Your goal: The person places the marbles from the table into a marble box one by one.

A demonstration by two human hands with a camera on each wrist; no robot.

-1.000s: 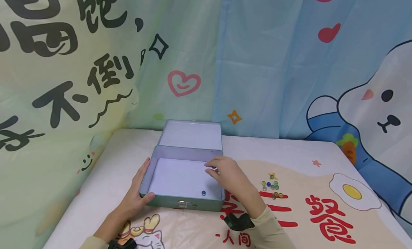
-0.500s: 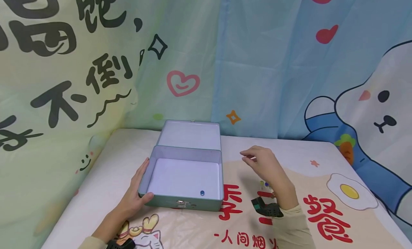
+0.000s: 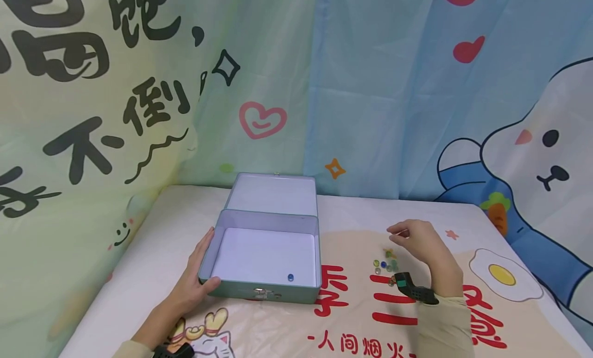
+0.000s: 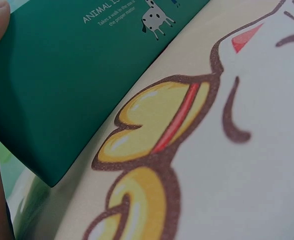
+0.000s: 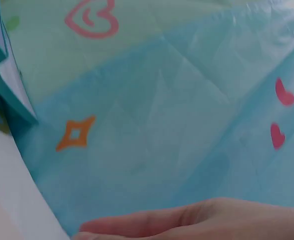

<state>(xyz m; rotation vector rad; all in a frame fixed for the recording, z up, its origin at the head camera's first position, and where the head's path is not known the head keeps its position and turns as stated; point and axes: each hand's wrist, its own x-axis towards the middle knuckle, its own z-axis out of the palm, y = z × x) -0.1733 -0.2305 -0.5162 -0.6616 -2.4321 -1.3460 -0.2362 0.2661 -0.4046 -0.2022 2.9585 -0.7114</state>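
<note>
A green metal tin box (image 3: 296, 292) with a pale interior stands on the table, its lid (image 3: 273, 192) tipped back. One blue marble (image 3: 290, 278) lies inside, near the front right corner. My left hand (image 3: 192, 275) rests against the box's front left corner, fingers extended along the side and thumb at the front rim; the left wrist view shows part of this hand beside the green wall (image 4: 52, 80). To the right, my right hand (image 3: 419, 239) hovers above and beyond several loose glass marbles (image 3: 383, 265). Its fingers are loosely bent, with nothing visible between them.
A printed cloth (image 3: 347, 342) with red characters covers the table. Behind it hangs a blue and green curtain (image 3: 361, 116), also filling most of the right wrist view. Dark wrist devices sit on both wrists, the right one (image 3: 417, 291) beside the marbles.
My right hand has left the box's right side and moved right, to above the marbles. The left hand and the box have kept their places.
</note>
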